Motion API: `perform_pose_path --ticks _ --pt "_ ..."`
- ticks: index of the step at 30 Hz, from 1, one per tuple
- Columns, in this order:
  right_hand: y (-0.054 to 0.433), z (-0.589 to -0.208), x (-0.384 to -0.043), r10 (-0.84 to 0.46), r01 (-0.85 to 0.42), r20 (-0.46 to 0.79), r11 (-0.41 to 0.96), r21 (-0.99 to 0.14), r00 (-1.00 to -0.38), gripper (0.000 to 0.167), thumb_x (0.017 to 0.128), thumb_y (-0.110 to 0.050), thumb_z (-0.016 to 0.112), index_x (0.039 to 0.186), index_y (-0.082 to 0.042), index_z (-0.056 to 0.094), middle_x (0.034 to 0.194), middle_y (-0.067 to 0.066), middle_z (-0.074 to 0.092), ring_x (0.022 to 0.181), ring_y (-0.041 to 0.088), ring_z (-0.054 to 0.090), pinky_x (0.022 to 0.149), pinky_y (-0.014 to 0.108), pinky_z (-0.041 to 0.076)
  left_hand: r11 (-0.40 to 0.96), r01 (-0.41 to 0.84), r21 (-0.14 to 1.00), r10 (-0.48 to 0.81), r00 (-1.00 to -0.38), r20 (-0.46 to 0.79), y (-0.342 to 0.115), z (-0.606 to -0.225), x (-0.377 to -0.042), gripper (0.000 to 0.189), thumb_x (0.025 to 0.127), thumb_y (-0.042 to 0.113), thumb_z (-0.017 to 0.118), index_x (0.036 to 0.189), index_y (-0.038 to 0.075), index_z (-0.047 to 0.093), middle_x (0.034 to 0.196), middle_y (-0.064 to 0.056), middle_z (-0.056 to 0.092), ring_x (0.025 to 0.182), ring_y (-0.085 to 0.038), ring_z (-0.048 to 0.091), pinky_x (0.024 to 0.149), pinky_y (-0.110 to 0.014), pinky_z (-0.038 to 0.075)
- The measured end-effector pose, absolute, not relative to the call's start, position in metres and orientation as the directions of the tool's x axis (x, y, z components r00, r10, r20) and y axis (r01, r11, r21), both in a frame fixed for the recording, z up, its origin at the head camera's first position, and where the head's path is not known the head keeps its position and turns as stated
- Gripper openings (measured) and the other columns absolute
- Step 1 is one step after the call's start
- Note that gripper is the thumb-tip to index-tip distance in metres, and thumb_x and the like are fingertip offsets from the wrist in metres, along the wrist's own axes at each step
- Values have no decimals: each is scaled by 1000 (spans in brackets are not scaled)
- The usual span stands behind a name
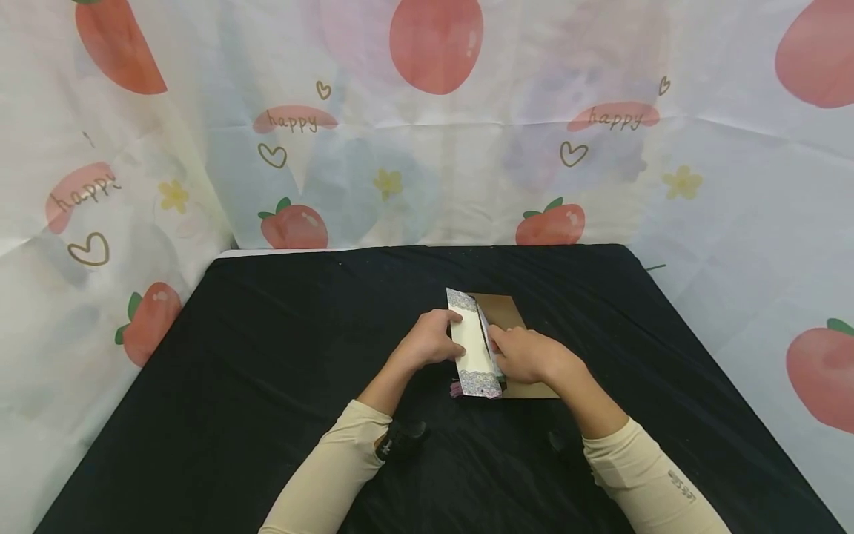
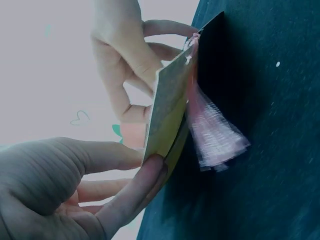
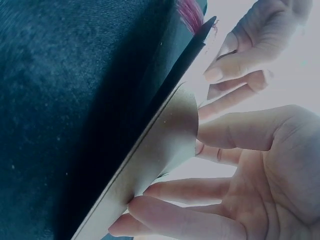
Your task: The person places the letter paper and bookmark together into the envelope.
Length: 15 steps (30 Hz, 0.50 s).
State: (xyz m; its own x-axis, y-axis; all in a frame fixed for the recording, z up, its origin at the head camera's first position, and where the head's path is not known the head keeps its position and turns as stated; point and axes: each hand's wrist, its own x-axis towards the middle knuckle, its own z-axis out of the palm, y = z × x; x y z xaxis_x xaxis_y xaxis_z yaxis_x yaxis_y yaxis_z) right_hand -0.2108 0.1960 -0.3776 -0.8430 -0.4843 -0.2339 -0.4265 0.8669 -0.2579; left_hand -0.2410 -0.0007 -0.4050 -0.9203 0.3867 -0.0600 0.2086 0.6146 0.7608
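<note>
Both hands hold a folded card (image 1: 470,343) over the black cloth. Its narrow cream panel has glittery silver bands at the top and bottom, and stands partly raised over a brown panel (image 1: 503,308). My left hand (image 1: 431,340) pinches the cream panel's left edge between thumb and fingers. From the other side, my right hand (image 1: 527,354) grips the card near the opening, its thumb and a finger at a curved brown edge in the right wrist view. A pink tassel (image 2: 212,132) hangs from the card's end. The card's inside is mostly hidden.
Black cloth (image 1: 300,311) covers the table. A pale curtain (image 1: 454,163) printed with fruit, hearts and lettering stands behind and along the sides. A dark wrist strap (image 1: 396,441) sits at the left sleeve's cuff.
</note>
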Motion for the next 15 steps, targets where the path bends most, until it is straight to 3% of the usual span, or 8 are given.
perform_pose_path --ticks 11,15 --pt "196 -376 -210 -484 -418 -242 865 -277 -841 7 102 -8 56 107 -6 52 77 5 50 64 20 50 58 33 41 540 175 823 375 -925 -50 6 -412 -238 60 82 -7 82 137 -8 59 120 -26 64 63 -22 72 55 -26 58" --pt "197 -377 -211 -486 -416 -244 863 -286 -839 7 102 -9 56 106 -7 52 75 5 50 61 19 50 57 32 41 529 168 832 371 -927 -48 6 -412 -237 62 81 -6 83 137 -9 58 112 -23 64 64 -22 73 56 -27 58"
